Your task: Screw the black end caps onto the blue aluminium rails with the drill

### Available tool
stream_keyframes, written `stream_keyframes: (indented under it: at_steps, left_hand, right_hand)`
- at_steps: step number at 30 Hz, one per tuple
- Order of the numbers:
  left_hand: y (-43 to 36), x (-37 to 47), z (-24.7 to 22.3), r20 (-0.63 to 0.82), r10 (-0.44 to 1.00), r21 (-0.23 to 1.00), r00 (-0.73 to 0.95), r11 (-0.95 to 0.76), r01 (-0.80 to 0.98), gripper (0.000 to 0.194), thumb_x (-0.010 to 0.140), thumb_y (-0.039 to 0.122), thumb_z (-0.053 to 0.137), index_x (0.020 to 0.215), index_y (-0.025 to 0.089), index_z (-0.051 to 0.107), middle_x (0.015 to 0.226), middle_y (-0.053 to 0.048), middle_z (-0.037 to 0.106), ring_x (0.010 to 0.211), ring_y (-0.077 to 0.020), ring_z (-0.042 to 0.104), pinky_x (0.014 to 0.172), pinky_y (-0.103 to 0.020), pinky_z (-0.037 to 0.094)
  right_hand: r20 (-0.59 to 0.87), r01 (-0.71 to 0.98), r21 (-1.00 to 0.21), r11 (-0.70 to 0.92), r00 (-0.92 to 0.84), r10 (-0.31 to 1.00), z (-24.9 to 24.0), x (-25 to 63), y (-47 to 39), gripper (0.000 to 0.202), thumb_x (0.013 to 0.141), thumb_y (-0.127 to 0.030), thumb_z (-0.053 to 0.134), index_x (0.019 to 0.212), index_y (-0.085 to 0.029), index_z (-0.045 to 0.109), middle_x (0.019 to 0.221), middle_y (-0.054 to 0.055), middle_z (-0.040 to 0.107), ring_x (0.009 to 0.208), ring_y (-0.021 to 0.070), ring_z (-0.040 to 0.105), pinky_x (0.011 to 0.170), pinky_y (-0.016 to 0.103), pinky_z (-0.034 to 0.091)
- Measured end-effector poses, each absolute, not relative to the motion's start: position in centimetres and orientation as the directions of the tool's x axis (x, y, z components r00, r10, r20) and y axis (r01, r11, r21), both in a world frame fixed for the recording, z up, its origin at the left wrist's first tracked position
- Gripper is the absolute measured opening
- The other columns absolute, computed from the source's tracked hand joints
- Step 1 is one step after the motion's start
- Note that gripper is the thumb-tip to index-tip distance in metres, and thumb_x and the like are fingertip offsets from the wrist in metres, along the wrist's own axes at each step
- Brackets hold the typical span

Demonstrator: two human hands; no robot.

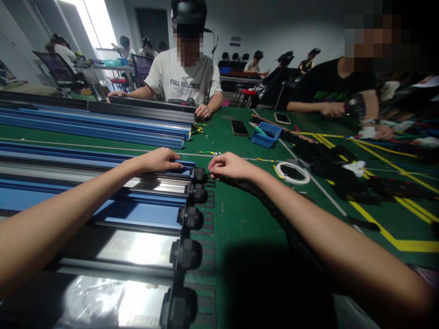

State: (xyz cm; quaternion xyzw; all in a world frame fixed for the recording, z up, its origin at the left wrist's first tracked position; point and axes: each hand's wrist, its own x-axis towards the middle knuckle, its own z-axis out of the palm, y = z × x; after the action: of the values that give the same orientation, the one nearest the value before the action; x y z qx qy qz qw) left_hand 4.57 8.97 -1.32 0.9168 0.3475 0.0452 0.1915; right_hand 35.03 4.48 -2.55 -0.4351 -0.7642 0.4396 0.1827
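Observation:
Blue and silver metal profiles [137,211] lie side by side on the green table, their right ends fitted with black cable glands [192,218]. My left hand [160,160] rests on the farthest profile of this near group, fingers apart and pointing right, holding nothing that I can see. Just right of the farthest gland [199,174], my right hand [222,166] has its fingers pinched together near the gland's tip; what sits between them is too small to name. Beyond both hands lies a short yellow-green wire [207,152].
More profiles [96,125] lie across the table, where a person in a white shirt rests their hands. A blue bin [265,135], a phone [239,128], a white coil [292,173] and dark cable bundles [343,176] occupy the right side. Another person works there.

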Motion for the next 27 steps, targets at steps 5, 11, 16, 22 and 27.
stream_keyframes:
  at_steps: [5,11,16,22,27]
  left_hand:
    - [8.87,4.56,-1.3,-0.047,0.662,0.385,0.748,-0.679,0.625,0.048,0.093,0.057,0.053,0.086,0.014,0.072,0.072,-0.002,0.064,0.065,-0.015,0.053,0.061,-0.026,0.033]
    - [8.87,4.62,-1.3,-0.053,0.66,0.382,0.749,-0.68,0.626,0.049,0.092,0.058,0.052,0.087,0.013,0.072,0.072,-0.002,0.063,0.065,-0.0146,0.052,0.061,-0.025,0.032]
    - [8.73,4.7,-1.21,-0.052,0.66,0.373,0.749,-0.683,0.628,0.051,0.093,0.059,0.05,0.087,0.013,0.071,0.074,-0.002,0.064,0.065,-0.0144,0.051,0.062,-0.025,0.032]
    - [8.55,4.81,-1.06,-0.053,0.662,0.377,0.748,-0.68,0.629,0.05,0.093,0.058,0.051,0.089,0.013,0.072,0.074,-0.002,0.065,0.066,-0.0146,0.052,0.062,-0.025,0.033]
    - [8.72,4.77,-1.17,-0.051,0.657,0.376,0.752,-0.685,0.624,0.049,0.094,0.058,0.051,0.087,0.013,0.071,0.073,-0.002,0.064,0.065,-0.0145,0.053,0.062,-0.025,0.033]
  right_hand:
    - [-0.113,0.503,-0.835,0.222,-0.552,0.826,-2.5,35.05,4.49,0.01,0.081,-0.025,0.067,0.086,-0.018,0.071,0.079,0.006,0.077,0.066,0.0173,0.068,0.065,0.03,0.056]
    - [-0.128,0.528,-0.819,0.224,-0.549,0.826,-2.65,35.34,4.81,0.011,0.082,-0.025,0.067,0.085,-0.016,0.072,0.079,0.006,0.077,0.066,0.0154,0.068,0.064,0.027,0.054]
    - [-0.143,0.541,-0.81,0.224,-0.554,0.82,-2.59,35.69,4.86,0.014,0.082,-0.025,0.066,0.088,-0.014,0.072,0.08,0.005,0.077,0.067,0.0137,0.068,0.064,0.024,0.054]
    - [-0.145,0.539,-0.812,0.225,-0.559,0.817,-2.43,35.81,4.74,0.013,0.083,-0.025,0.064,0.088,-0.015,0.071,0.081,0.006,0.077,0.069,0.0143,0.069,0.067,0.025,0.055]
    - [-0.14,0.532,-0.818,0.218,-0.553,0.821,-2.46,35.79,4.75,0.014,0.083,-0.025,0.063,0.086,-0.014,0.07,0.08,0.007,0.077,0.067,0.0156,0.069,0.066,0.027,0.054]
